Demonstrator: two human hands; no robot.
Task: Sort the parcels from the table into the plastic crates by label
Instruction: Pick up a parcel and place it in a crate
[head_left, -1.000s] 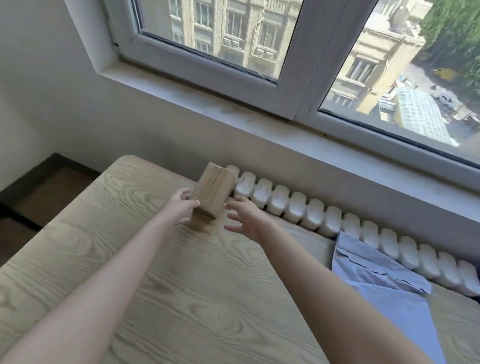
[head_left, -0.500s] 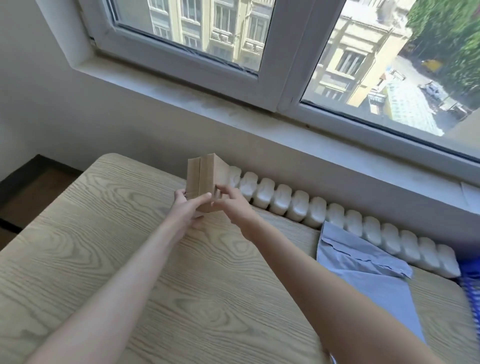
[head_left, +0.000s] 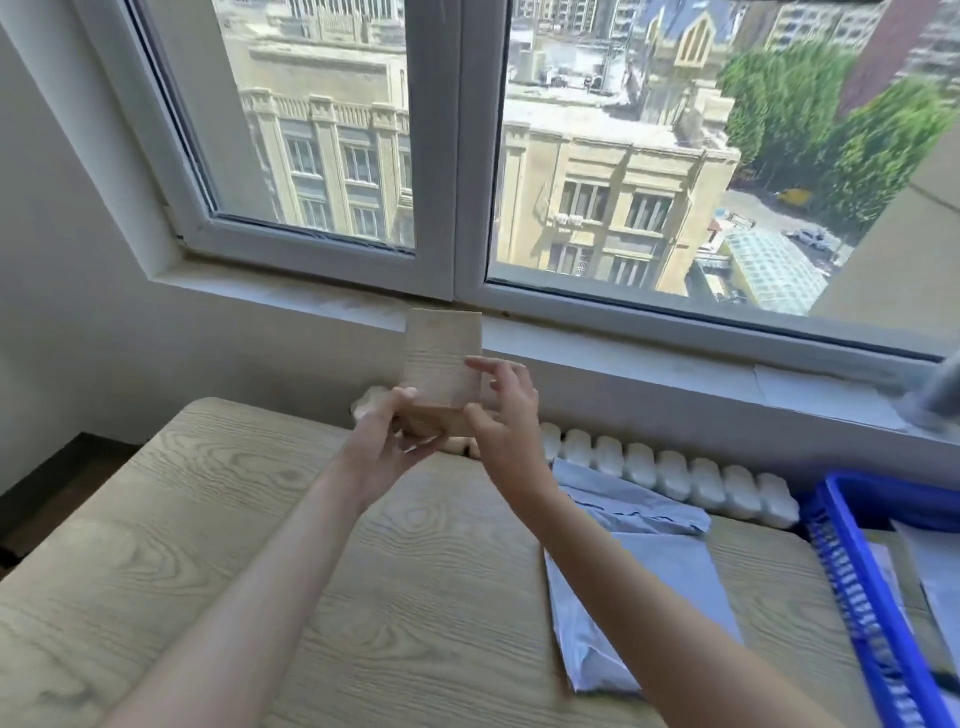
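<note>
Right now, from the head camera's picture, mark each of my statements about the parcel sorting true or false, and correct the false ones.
1. Both hands hold the cardboard box clear of the table. True: the left hand grips its lower end and the right hand pinches its right side.
2. The blue crate stands at the table's left end. False: the blue crate is at the right edge.
3. Grey-blue mailer bags lie on the table. True.
4. The box is in the crate. False: it is in the hands, raised before the window.
</note>
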